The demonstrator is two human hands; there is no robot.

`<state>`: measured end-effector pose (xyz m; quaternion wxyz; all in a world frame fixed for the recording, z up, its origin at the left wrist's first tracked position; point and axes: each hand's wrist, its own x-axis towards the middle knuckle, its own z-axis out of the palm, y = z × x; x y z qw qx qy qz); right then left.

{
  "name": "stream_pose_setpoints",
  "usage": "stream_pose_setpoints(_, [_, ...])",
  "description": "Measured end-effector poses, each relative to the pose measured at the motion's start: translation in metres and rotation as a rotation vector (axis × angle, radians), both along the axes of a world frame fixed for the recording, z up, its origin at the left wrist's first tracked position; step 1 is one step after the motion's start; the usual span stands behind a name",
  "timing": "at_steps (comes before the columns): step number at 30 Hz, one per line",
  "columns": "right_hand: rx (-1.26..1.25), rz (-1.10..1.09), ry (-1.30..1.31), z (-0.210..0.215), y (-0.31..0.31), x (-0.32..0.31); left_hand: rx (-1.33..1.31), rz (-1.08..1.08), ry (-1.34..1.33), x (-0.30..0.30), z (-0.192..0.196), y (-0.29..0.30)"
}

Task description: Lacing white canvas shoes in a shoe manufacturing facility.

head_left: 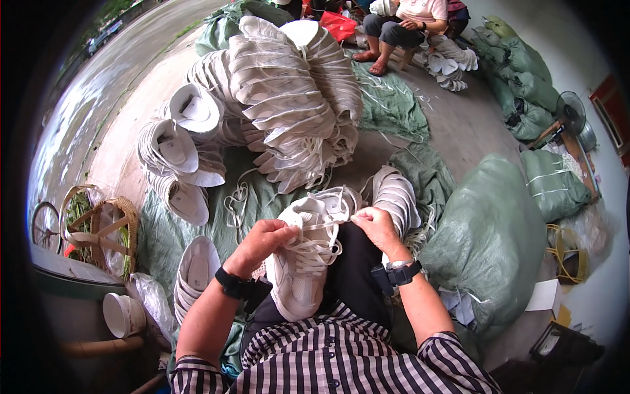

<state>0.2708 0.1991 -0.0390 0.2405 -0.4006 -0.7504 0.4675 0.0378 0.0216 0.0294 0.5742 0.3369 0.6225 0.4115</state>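
Note:
A white shoe upper [296,289] lies across my lap with its toe toward me. White laces hang in loose loops over its front. A flat white shoelace [323,225] runs nearly straight across the opening, between my two hands. My left hand [266,241] pinches it at the left side of the shoe. At the right end, my right hand [377,228] is closed on the lace between thumb and fingers. Just beyond the shoe, another white upper [341,200] rests against it. Both wrists carry dark straps.
Ahead rises a tall heap of nested white uppers [282,92], with smaller stacks [177,148] to its left. Another stack [396,197] stands by my right knee. A big green sack [489,243] sits at right, a wicker basket [118,226] at left. Another person [410,26] sits far ahead.

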Motion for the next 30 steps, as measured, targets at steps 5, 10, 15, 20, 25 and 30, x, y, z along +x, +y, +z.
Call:
stream_pose_setpoints(5, [0.258,0.383,-0.027,0.035,-0.03,-0.022,0.072,0.122,-0.085,-0.018,0.002,-0.007])
stream_pose_setpoints(10, [0.393,0.435,-0.011,0.053,-0.054,-0.028,0.204,0.295,0.297,-0.029,-0.003,0.007])
stream_pose_setpoints(15, [0.195,0.452,0.062,0.058,-0.077,-0.041,-0.154,-0.049,0.292,-0.069,0.0,0.011])
stream_pose_setpoints(20, [-0.595,0.286,0.252,0.063,-0.079,-0.039,0.104,0.247,-0.358,-0.061,-0.008,-0.01])
stream_pose_setpoints(25, [-0.148,0.49,0.255,0.026,-0.081,-0.039,0.308,0.152,0.321,-0.081,-0.036,-0.043])
stream_pose_setpoints(30, [-0.541,0.506,0.121,0.052,-0.062,-0.043,0.073,0.393,-0.873,-0.092,-0.027,-0.047])
